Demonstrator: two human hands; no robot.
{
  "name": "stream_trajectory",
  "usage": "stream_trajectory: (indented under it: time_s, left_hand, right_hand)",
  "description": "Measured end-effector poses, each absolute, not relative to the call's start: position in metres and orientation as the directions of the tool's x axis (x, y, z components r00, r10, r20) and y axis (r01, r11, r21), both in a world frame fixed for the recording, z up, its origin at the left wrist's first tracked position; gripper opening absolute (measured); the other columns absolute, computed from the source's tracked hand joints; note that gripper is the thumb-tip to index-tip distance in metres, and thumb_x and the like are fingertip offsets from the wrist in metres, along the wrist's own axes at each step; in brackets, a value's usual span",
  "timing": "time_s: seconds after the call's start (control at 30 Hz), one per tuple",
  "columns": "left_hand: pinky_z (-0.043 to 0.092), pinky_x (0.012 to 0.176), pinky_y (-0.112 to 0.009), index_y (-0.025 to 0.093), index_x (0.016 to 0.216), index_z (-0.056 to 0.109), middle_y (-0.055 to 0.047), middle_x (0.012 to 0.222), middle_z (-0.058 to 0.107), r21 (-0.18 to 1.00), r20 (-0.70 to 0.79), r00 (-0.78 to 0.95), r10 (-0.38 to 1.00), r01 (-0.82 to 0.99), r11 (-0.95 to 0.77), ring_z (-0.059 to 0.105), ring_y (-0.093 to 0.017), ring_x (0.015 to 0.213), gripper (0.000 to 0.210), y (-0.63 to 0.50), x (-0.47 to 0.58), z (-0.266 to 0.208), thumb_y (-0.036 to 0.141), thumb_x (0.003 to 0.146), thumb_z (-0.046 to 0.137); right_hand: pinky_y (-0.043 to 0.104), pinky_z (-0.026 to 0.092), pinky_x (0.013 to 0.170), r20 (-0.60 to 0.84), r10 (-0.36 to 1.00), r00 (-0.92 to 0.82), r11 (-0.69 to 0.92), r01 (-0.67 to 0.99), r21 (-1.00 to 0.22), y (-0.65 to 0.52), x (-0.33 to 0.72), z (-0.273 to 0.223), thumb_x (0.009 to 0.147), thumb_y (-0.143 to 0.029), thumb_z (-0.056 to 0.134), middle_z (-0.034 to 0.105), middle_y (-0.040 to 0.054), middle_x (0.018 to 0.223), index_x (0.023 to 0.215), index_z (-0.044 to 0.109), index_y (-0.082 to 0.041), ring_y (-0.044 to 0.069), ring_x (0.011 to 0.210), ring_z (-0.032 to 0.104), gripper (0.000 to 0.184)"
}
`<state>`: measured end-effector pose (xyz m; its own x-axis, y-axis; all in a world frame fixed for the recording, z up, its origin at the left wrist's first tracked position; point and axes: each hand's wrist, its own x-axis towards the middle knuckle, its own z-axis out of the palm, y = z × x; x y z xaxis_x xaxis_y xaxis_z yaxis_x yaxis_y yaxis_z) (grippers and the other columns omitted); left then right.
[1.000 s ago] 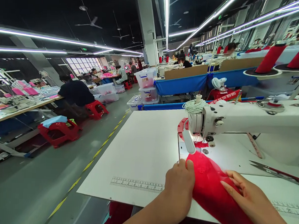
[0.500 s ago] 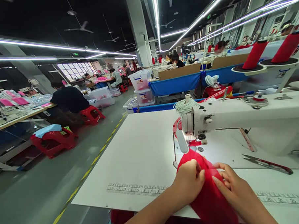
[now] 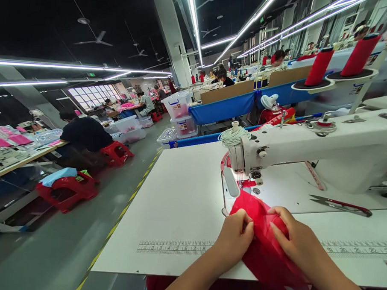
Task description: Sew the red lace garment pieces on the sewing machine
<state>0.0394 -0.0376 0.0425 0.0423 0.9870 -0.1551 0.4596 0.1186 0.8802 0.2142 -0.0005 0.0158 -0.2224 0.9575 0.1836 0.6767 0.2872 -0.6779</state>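
A piece of thin red fabric [image 3: 259,250] stretches from the needle area of a white sewing machine [image 3: 296,145] down over the table's front edge. My left hand [image 3: 236,234] pinches its left side, with thumb and fingers closed. On the right side, my right hand [image 3: 290,232] grips the fabric between thumb and fingers; some fingertips are hidden in the folds. The fabric's upper end lies close to the presser foot [image 3: 241,184], though whether it sits under the foot I cannot tell.
Thread snips [image 3: 341,205] lie right of my hands on the white table [image 3: 178,195]. A printed ruler [image 3: 176,247] runs along its front. Red thread cones [image 3: 319,67] stand at the upper right. Plastic bins [image 3: 179,106], red stools [image 3: 66,190] and seated people are beyond.
The camera view has shifted slightly. My left hand has moved a little left and down, apart from the right hand, and the red fabric between them is spread wider.
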Motion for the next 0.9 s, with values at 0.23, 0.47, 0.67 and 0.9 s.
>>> stream_trajectory:
  time_s: [0.23,0.47,0.67,0.9]
  left_hand:
    - [0.038,0.056,-0.021,0.020,0.082,0.048,0.004,0.081,0.047,0.937,-0.188,-0.050,0.981,0.292,0.194,0.046,-0.008,0.059,0.020,-0.037,0.035,0.038,0.005,0.073,0.040]
    - [0.041,0.068,-0.027,0.021,0.082,0.049,0.002,0.080,0.052,0.941,-0.168,-0.041,0.985,0.291,0.173,0.049,-0.015,0.073,0.013,-0.033,0.041,0.034,0.009,0.076,0.053]
    - [0.043,0.079,-0.029,0.022,0.099,0.044,0.000,0.087,0.051,0.964,-0.136,-0.125,0.983,0.213,0.160,0.053,-0.016,0.081,0.023,-0.036,0.045,0.030,0.007,0.084,0.036]
    - [0.043,0.060,-0.025,0.022,0.092,0.043,0.004,0.071,0.049,0.956,-0.240,-0.111,0.964,0.143,0.255,0.050,-0.013,0.059,0.017,-0.032,0.047,0.027,0.012,0.079,0.038]
  right_hand:
    - [0.024,0.030,0.038,0.303,0.897,-0.321,0.396,0.888,-0.232,0.002,0.227,-0.003,0.092,-0.028,0.034,0.074,0.0018,0.095,0.100,0.063,-0.028,0.017,0.050,0.064,0.030]
    - [0.026,0.055,0.063,0.717,0.464,-0.520,0.788,0.612,-0.067,-0.005,0.203,0.020,0.091,-0.008,0.034,0.073,0.0083,0.100,0.096,0.065,-0.019,0.017,0.082,0.071,0.033]
    - [0.030,0.058,0.056,0.667,0.497,-0.555,0.736,0.677,0.015,0.001,0.213,0.012,0.082,-0.004,0.036,0.075,0.0074,0.096,0.097,0.068,-0.017,0.021,0.077,0.071,0.037]
    - [0.030,0.060,0.068,0.512,0.602,-0.613,0.798,0.484,-0.359,0.013,0.198,0.010,0.090,-0.008,0.031,0.068,0.0070,0.088,0.086,0.061,-0.022,0.018,0.079,0.069,0.033]
